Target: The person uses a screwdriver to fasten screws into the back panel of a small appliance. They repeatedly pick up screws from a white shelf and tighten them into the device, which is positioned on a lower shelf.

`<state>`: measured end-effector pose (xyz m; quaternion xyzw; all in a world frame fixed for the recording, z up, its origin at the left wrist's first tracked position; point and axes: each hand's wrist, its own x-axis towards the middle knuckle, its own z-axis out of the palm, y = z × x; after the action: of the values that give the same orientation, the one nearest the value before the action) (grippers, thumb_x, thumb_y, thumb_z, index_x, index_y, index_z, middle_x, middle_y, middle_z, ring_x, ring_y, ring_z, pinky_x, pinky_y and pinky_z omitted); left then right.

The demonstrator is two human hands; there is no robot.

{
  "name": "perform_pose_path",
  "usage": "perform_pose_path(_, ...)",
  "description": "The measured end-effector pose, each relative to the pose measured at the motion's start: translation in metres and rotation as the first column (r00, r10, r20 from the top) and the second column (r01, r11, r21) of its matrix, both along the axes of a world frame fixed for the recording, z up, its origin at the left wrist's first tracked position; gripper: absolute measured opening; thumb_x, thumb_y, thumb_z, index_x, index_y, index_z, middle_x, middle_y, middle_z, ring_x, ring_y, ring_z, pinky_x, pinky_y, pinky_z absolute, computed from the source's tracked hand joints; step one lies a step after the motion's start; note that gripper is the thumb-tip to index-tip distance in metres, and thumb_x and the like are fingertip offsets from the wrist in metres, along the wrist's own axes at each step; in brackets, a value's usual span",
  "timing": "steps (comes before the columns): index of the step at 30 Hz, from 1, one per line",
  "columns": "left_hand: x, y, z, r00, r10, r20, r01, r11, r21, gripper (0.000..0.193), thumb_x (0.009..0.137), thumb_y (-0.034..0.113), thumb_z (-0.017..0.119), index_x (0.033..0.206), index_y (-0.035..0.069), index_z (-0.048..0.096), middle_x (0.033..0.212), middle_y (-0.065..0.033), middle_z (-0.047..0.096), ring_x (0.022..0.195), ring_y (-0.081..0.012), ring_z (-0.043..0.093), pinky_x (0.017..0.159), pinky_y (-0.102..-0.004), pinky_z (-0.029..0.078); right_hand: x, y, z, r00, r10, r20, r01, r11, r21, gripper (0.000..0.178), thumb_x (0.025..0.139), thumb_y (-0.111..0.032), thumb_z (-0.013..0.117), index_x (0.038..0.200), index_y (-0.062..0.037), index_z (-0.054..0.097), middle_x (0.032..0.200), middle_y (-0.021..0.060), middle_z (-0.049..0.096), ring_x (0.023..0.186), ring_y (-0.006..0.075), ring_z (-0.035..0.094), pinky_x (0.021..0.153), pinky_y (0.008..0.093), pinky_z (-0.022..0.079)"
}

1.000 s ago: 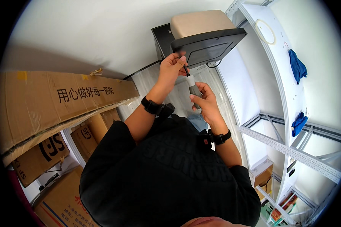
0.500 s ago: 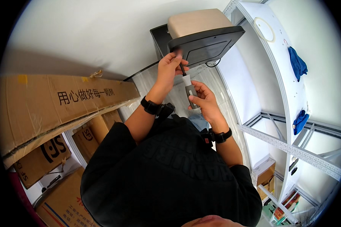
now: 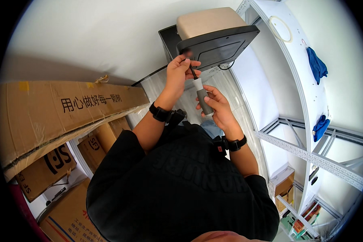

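Observation:
A screwdriver with a grey handle and a pale collar slants up and to the left between my hands. My right hand is closed round the handle, thumb on top. The dark shaft runs up to my left hand, whose thumb and forefinger pinch near its far end while the other fingers curl beside it. What sits at the tip is blurred and dark, so I cannot make it out. Just beyond my left fingertips is a black panel with a grooved outline, carrying a beige block-shaped part.
A long cardboard box lies along the left, with more cartons below it. White metal shelving stands on the right, with blue cloths hanging from its side. A black cable loops under the panel.
The screwdriver handle has turned in my right hand, and my right fingers have shifted along it. My left hand stays near the shaft's far end.

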<state>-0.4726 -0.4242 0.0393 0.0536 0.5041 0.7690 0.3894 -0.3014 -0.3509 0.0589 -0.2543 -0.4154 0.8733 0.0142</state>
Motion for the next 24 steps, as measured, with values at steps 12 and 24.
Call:
perform_pose_path(12, 0.0, -0.001, 0.003, 0.999, -0.038, 0.011, 0.038, 0.998, 0.041, 0.029, 0.098, 0.014, 0.04, 0.124, 0.002, 0.045, 0.104, -0.019, 0.065, 0.073, -0.0224, 0.068, 0.064, -0.0317, 0.057, 0.004, -0.002, 0.003, 1.0, 0.008, -0.016, -0.004, 0.97, 0.243, 0.045, 0.087, -0.001, 0.058, 0.129, -0.0043, 0.043, 0.104, 0.007, 0.056, 0.083, 0.0135, 0.058, 0.06, 0.0252, 0.048)
perform_pose_path(24, 0.013, 0.002, 0.005, 0.998, -0.021, 0.066, 0.013, 0.992, 0.127, 0.031, 0.101, 0.021, 0.032, 0.124, 0.003, 0.044, 0.115, -0.0192, 0.06, 0.089, -0.0282, 0.067, 0.071, -0.0348, 0.058, 0.042, 0.026, -0.006, 1.0, -0.016, 0.011, 0.014, 0.988, 0.156, 0.041, 0.088, -0.009, 0.056, 0.127, -0.0035, 0.047, 0.101, 0.0071, 0.059, 0.081, 0.0138, 0.06, 0.062, 0.0237, 0.047)
